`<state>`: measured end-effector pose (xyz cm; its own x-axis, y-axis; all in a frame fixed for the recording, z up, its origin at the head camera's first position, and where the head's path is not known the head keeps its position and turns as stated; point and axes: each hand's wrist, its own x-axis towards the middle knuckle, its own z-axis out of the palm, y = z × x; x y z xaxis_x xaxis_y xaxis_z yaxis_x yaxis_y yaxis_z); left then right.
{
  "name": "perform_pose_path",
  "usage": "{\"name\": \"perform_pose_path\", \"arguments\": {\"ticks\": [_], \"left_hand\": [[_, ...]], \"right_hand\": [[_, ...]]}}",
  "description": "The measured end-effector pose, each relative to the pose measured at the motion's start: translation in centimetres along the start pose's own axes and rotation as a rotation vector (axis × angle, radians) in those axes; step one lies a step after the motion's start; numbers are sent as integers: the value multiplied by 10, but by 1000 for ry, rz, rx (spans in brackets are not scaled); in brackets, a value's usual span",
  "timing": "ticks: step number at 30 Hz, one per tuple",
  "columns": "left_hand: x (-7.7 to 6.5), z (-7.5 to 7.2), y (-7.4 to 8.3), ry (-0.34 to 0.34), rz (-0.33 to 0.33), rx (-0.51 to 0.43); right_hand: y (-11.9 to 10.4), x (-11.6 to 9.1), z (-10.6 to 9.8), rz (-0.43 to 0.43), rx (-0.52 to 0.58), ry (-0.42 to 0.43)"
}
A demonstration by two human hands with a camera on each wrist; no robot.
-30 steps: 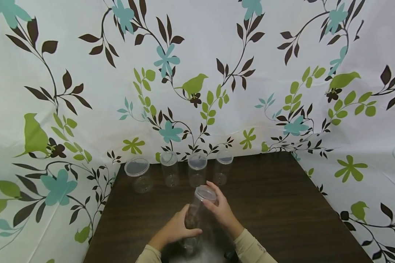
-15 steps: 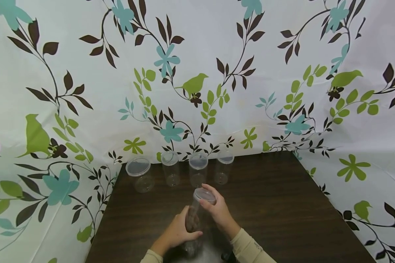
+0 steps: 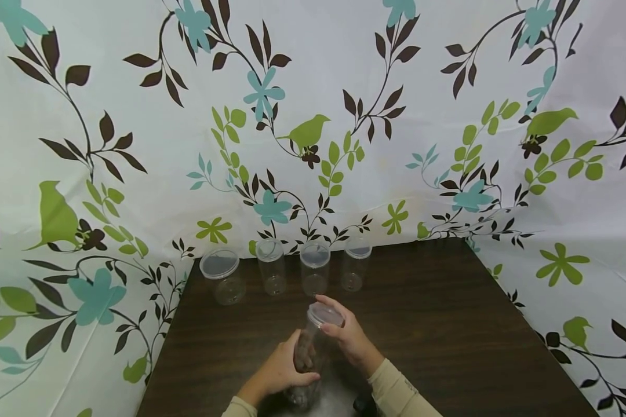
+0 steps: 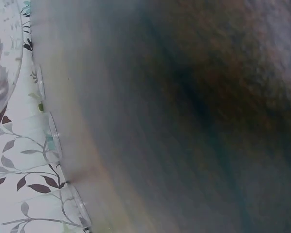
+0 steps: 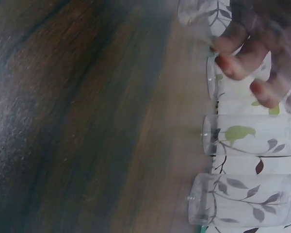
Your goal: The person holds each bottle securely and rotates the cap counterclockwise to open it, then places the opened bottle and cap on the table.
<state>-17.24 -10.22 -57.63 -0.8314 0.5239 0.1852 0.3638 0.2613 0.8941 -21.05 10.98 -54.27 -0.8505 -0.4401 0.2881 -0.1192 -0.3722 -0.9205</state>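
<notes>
A tall clear plastic jar [image 3: 306, 382] with a translucent lid [image 3: 326, 314] stands tilted near the table's front. My left hand [image 3: 280, 365] grips the jar's body, its thumb across the near side. With thumb and fingers, my right hand [image 3: 352, 339] holds the lid by its rim. In the right wrist view the fingers [image 5: 237, 63] of my right hand curl at the upper right, seen partly through clear plastic. The left wrist view has a curved clear plastic edge [image 4: 14, 53] at its left border; the left hand's hold is hidden there.
Several lidded clear jars stand in a row along the back of the dark wood table [image 3: 438, 324]: a wide jar [image 3: 224, 278] at left, then narrower ones, the rightmost jar [image 3: 355, 266] included. A patterned cloth [image 3: 313, 116] hangs behind. A small black object [image 3: 364, 403] lies near the front edge.
Both hands and the held jar have shifted slightly down toward the person. The hold on the jar and lid looks the same; the jars at the back have not moved.
</notes>
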Motion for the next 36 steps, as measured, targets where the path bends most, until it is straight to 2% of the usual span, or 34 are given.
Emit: {"name": "perform_pose_path", "arguments": {"ticks": [4,8,10,14,17,21,29,33,36], "left_hand": [[-2,0,-1,-62,8,-95],[-3,1,-1,-135,-14,-235],[-3,2,-1,-150,-27,-273],[-4,3,-1,-120,-18,-269],[-3,3,-2,-99,-11,-306],[-1,5,-3,-77,-15,-378],[-1,12,0,28,-26,-388],[-2,14,2,63,-42,-361],[-2,15,3,89,-53,-284]], "right_hand": [[4,0,-5,19,33,-79],[6,1,-6,15,72,-150],[7,1,-6,11,86,-172],[6,4,-4,-9,108,-202],[5,6,-2,-23,109,-205],[3,8,-1,-28,95,-181],[0,7,7,-46,74,-118],[2,5,10,-52,30,-63],[2,4,12,-47,-14,-15]]}}
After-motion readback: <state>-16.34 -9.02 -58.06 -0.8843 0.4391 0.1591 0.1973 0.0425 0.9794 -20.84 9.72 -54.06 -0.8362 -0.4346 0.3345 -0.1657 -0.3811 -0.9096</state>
